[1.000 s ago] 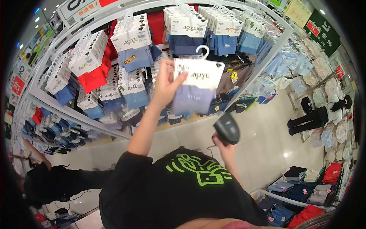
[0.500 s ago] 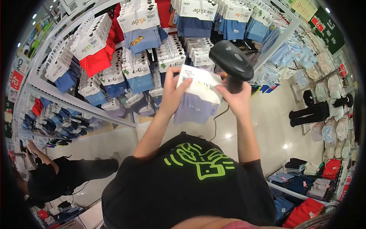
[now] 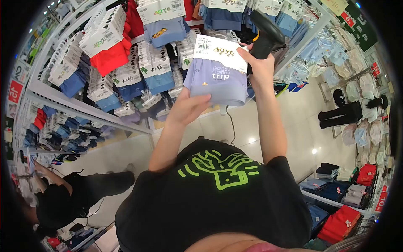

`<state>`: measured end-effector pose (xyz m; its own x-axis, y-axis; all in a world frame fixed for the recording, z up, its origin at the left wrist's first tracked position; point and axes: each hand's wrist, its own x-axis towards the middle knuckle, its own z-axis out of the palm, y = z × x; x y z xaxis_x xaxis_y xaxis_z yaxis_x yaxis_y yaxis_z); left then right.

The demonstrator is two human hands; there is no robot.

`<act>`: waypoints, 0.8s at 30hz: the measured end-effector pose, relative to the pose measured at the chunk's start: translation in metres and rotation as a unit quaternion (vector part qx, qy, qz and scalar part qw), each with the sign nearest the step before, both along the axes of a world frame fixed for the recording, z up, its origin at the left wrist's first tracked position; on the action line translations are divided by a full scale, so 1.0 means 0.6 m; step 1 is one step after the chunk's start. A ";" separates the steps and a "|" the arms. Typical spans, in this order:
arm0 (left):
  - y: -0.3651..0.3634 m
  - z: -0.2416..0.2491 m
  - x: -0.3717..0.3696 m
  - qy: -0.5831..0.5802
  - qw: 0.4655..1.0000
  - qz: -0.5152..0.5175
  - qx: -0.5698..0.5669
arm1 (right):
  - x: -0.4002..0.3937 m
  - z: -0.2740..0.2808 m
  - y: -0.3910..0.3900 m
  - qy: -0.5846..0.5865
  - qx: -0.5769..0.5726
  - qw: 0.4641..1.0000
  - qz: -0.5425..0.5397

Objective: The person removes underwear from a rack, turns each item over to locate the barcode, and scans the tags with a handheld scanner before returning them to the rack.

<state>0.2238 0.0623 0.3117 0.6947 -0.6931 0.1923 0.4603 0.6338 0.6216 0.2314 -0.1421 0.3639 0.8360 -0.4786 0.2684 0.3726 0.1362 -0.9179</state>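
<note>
A folded piece of lavender underwear [image 3: 218, 86], printed "trip", hangs from a white AOYE header card [image 3: 212, 50] with a barcode at its upper left. My left hand [image 3: 189, 107] holds the garment's lower left edge, thumb in front and the other fingers partly hidden behind. In my right hand [image 3: 261, 69] is a black handheld barcode scanner [image 3: 268, 33], its head tilted up and to the left. My right thumb also presses on the card's right end. The scanner's cable [image 3: 231, 126] dangles below the garment.
Racks of carded underwear, such as a red pair [image 3: 110, 59] and a blue pair [image 3: 166, 31], stand close ahead. At left another person [image 3: 63, 193] reaches toward a rack. A further person [image 3: 344, 115] stands at right. Folded clothes [image 3: 340, 224] fill shelves at lower right.
My left hand has moved from the card down to the garment's lower left edge. The card now faces me, sharp and readable. The scanner has risen and turned more upright.
</note>
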 end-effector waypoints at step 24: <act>-0.081 0.032 -0.081 -0.747 0.484 0.320 0.325 | 0.092 -0.084 0.079 -0.342 0.590 0.495 0.538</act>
<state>0.1750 0.0138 0.3311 0.2297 -0.6795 0.6968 -0.9714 -0.2038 0.1215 0.2867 -0.0948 0.3134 0.6836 -0.0152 0.7297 -0.3302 0.8852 0.3277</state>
